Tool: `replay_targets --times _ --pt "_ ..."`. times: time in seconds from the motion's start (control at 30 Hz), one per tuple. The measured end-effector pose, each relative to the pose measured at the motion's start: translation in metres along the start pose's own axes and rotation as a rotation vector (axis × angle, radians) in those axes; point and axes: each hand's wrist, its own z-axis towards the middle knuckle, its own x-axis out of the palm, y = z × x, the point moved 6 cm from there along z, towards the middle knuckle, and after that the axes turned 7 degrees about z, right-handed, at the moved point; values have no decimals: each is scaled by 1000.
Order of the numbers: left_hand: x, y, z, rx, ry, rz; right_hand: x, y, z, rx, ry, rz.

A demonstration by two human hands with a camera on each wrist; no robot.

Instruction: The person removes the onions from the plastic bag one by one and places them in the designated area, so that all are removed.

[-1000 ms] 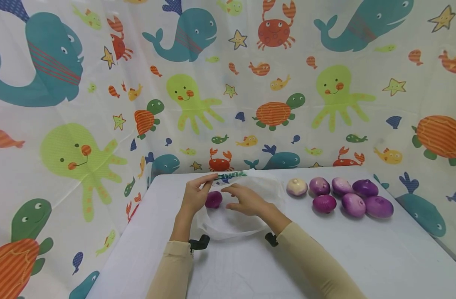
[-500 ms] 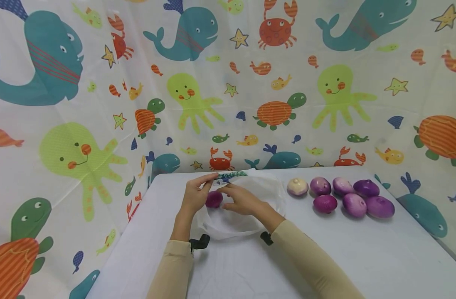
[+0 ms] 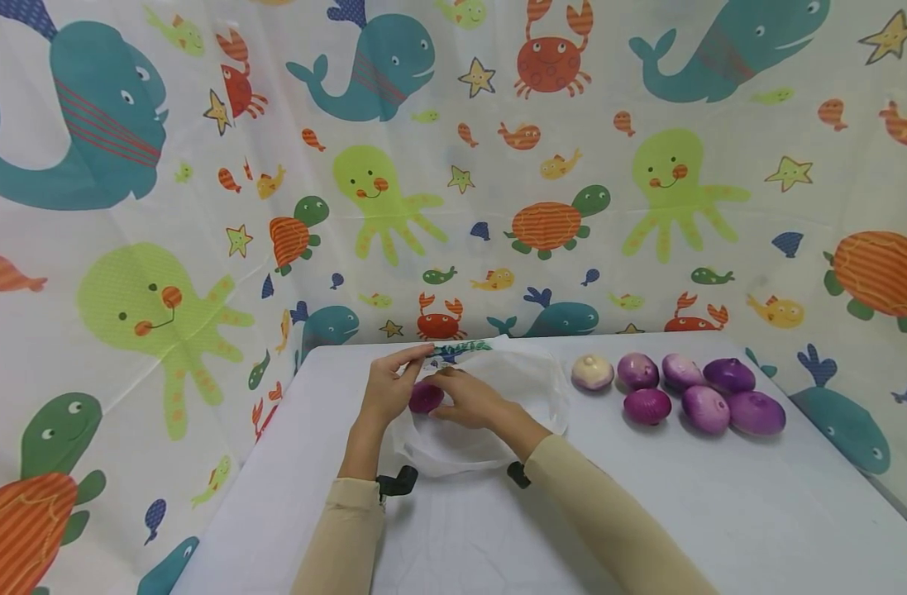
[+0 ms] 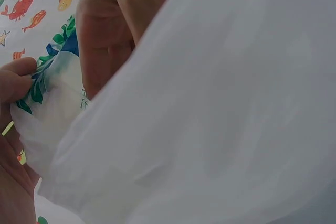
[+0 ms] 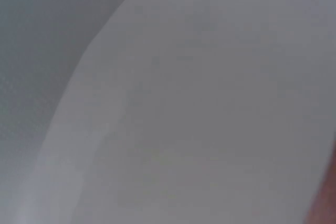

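A thin white plastic bag [image 3: 523, 380] with a green and blue print stands on the table, its mouth facing me. My left hand [image 3: 386, 388] pinches the bag's upper left rim; in the left wrist view its thumb and finger [image 4: 18, 80] hold the printed edge. A purple onion [image 3: 424, 398] shows at the bag's mouth, beside the left palm. My right hand [image 3: 470, 399] reaches into the mouth, its fingers over the onion's right side and the thumb below. White bag film fills most of the right wrist view and hides the fingertips there.
On the right of the white table [image 3: 274, 496], several purple onions [image 3: 704, 408] lie grouped, with a pale onion [image 3: 592, 373] at their left end. A curtain [image 3: 468, 273] printed with sea animals hangs behind and to the left.
My right hand has moved left, further into the bag's mouth and onto the onion. The left hand, the bag and the other onions stay where they were.
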Motion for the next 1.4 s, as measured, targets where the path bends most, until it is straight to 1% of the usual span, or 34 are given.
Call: replay_targets --times 0.23,0.43,0.7,0.87,1.07,1.23,1.4 --pt "0 0 1 13 -1 -7 4 1 2 10 5 -17" --pt "0 -1 0 4 6 -4 7 3 4 13 8 -40" --pt "0 1 1 -9 -7 -13 15 4 9 49 56 -109" --pt "0 1 1 -4 -13 -18 19 4 10 76 83 -137" --pt "1 1 1 -4 -6 -9 17 5 7 66 68 -142" --pt "0 0 1 12 1 4 14 4 4 44 44 -116" --pt "0 0 2 19 0 2 13 2 3 46 33 -91"
